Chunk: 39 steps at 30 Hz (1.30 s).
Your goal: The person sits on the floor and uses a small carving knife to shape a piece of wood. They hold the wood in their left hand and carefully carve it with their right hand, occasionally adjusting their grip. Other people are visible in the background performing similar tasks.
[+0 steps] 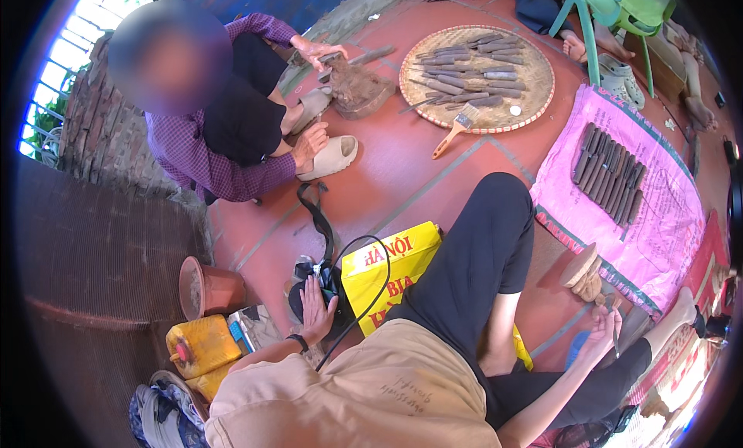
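Observation:
My left hand (315, 310), with a black band at the wrist, lies flat with its fingers stretched out against a black object (296, 299) with a strap; what that object is I cannot tell. Over my lap's right side, my right hand (598, 336) is closed on a thin grey metal piece (617, 338), mostly hidden by the fingers. Just beyond that hand stands a small brown wooden block (582, 266). Several dark knife-like pieces (609, 173) lie in a row on a pink sack (658, 162).
Opposite, a person in a checked purple shirt (174, 142) squats by a wooden stump (360, 88). A round woven tray (542, 107) holds more dark pieces and a brush (457, 128). Nearby are a yellow box (364, 266), a terracotta pot (220, 289), a yellow can (203, 347) and a green chair (600, 11).

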Motion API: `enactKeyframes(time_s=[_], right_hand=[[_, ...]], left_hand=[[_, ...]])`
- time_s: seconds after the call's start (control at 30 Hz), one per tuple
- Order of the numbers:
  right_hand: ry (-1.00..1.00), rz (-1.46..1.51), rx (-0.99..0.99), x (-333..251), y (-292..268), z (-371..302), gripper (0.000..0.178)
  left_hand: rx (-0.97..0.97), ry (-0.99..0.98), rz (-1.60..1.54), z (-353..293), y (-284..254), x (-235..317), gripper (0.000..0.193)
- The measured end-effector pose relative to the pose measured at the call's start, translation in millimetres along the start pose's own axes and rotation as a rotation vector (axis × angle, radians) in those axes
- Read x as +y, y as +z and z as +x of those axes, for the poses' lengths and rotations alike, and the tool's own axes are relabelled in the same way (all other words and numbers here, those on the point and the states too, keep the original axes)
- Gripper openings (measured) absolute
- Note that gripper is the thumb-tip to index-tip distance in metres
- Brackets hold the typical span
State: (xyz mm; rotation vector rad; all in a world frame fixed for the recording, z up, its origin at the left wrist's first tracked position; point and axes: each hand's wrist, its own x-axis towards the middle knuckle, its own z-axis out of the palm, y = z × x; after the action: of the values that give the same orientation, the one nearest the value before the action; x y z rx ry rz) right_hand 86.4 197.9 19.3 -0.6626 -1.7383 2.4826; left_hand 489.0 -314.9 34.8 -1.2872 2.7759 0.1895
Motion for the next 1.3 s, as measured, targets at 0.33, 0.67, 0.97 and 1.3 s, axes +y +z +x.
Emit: enactKeyframes(time_s=[0.33,0.67,0.97,1.3], right_hand=[[0.053,0.02,0.033,-7.2,9.2,-8.8,0.025],[0.005,0.026,0.03,-12.3,18.1,-14.9,0.019],[-0.034,0.05,0.012,-4.4,2.1,0.5,0.019],[-0.004,0.05,0.019,-10.8,15.0,-15.0,0.02]], left_hand=[[0.002,-0.009,-0.009,-4.7,0.5,-3.6,0.077],[0.007,-0.011,-0.011,-5.9,0.7,-4.8,0.078],[0.0,-0.011,-0.009,-3.7,-5.9,3.9,0.079],[0.002,0.0,-0.049,0.1,-1.7,3.2,0.079]])
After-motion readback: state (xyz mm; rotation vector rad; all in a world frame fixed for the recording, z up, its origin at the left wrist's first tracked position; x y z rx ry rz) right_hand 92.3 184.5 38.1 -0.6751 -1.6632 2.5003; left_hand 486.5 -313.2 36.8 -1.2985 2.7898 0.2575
